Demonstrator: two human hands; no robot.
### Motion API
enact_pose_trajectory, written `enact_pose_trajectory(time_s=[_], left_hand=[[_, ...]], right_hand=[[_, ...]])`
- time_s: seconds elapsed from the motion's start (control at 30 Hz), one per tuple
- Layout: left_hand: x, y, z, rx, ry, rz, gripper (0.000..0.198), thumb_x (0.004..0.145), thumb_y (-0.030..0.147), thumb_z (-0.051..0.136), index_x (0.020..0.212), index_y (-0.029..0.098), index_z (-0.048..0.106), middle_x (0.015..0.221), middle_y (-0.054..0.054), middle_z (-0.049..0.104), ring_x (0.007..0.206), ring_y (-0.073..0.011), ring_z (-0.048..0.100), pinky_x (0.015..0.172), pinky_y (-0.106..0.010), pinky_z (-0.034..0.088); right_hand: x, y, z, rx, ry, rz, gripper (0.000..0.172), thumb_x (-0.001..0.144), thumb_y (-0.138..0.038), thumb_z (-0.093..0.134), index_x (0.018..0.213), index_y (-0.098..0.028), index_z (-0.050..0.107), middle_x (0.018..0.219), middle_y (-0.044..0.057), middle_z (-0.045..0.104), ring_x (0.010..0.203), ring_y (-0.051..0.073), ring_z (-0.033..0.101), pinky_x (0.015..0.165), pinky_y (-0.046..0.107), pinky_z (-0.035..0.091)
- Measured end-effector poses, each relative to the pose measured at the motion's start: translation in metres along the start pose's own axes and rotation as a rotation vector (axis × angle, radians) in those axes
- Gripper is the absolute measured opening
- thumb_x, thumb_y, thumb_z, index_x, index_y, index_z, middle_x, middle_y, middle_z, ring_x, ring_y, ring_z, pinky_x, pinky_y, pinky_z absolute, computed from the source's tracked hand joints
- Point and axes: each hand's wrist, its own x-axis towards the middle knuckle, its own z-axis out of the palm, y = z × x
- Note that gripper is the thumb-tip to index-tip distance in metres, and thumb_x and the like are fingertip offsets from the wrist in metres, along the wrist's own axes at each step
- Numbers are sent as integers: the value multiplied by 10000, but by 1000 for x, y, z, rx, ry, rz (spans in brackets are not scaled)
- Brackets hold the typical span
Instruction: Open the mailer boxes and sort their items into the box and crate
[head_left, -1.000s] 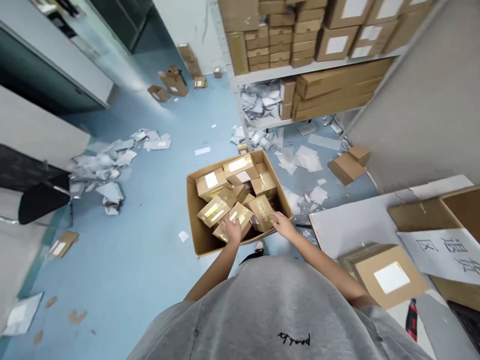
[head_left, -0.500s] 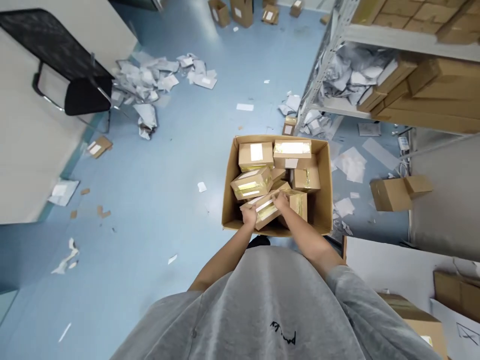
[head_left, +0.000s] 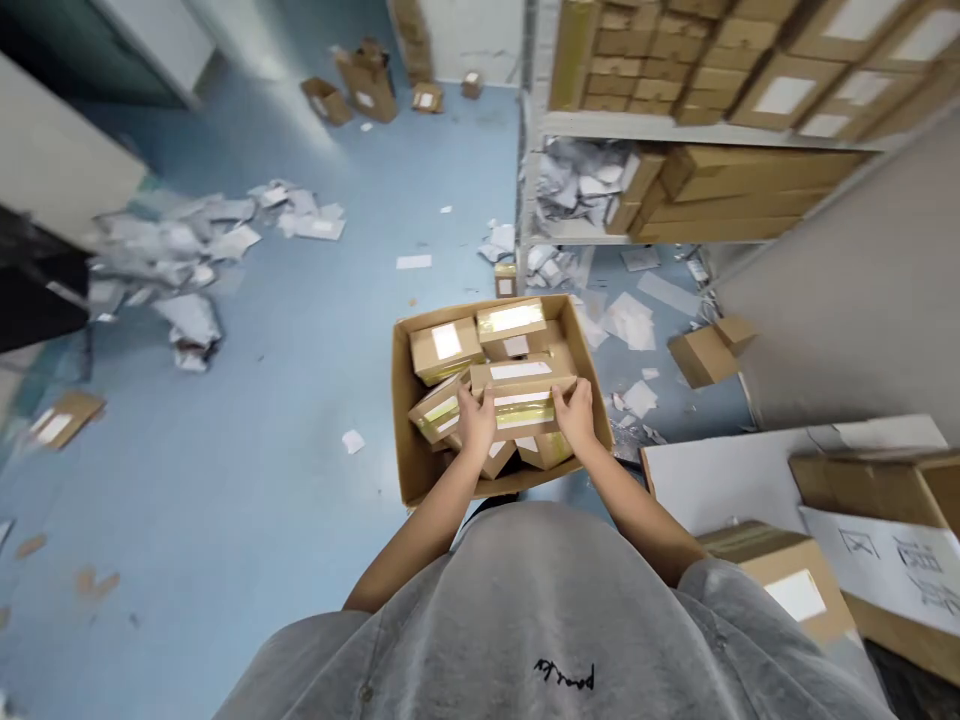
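A large open cardboard carton (head_left: 405, 440) stands on the blue floor in front of me, filled with several small brown parcels with white labels and yellow tape. Both hands hold one small parcel (head_left: 523, 405) level just above the others. My left hand (head_left: 475, 423) grips its left end, fingers wrapped round the edge. My right hand (head_left: 577, 415) grips its right end the same way. Another labelled parcel (head_left: 444, 347) lies at the carton's far left corner.
A metal shelf (head_left: 675, 130) at the upper right holds stacked cartons and grey mailer bags. Torn mailers (head_left: 187, 240) litter the floor at the left. A white table (head_left: 735, 470) at the right carries boxes (head_left: 787, 585) and a printed sign. A loose box (head_left: 701, 355) lies by the wall.
The parcel I gripped inside the carton has been lifted and turned level between both hands. The camera has swung, so the shelf and table have shifted in view.
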Motion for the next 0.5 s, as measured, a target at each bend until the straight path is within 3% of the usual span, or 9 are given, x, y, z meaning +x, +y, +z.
enact_pose_trajectory(time_s=[0.1, 0.23, 0.37, 0.5], left_hand=[[-5, 52, 47, -73, -58, 250, 448, 1101, 533, 558, 1423, 224, 524, 1444, -137, 657, 1346, -284, 645, 1142, -396, 507], [-33, 108, 134, -171, -286, 476, 381, 1090, 366, 564, 1433, 211, 500, 1460, -146, 635, 1379, -256, 628, 1187, -388, 495], [-98, 142, 239, -161, -629, 609, 502, 1046, 184, 512, 1541, 226, 440, 1552, -131, 607, 1454, -230, 597, 1232, -369, 478], [-179, 154, 333, -73, -872, 677, 596, 984, 99, 494, 1566, 223, 480, 1598, -111, 596, 1477, -234, 575, 1263, -391, 455]], right_hand=[[4, 19, -62, 78, 159, 85, 481, 1114, -553, 467, 1403, -172, 518, 1304, 185, 680, 1237, 321, 643, 1091, 438, 511], [-16, 82, -145, 93, 336, 272, 647, 1101, -512, 483, 1621, -145, 369, 1380, 195, 679, 1248, 324, 658, 1082, 435, 520], [-75, 160, -206, 6, 428, 493, 637, 1043, -405, 545, 1623, -157, 453, 1399, 188, 640, 1246, 332, 662, 1129, 418, 516], [-143, 217, -227, -48, 502, 727, 624, 1007, -379, 599, 1569, -120, 515, 1361, 214, 610, 1236, 364, 658, 1134, 442, 524]])
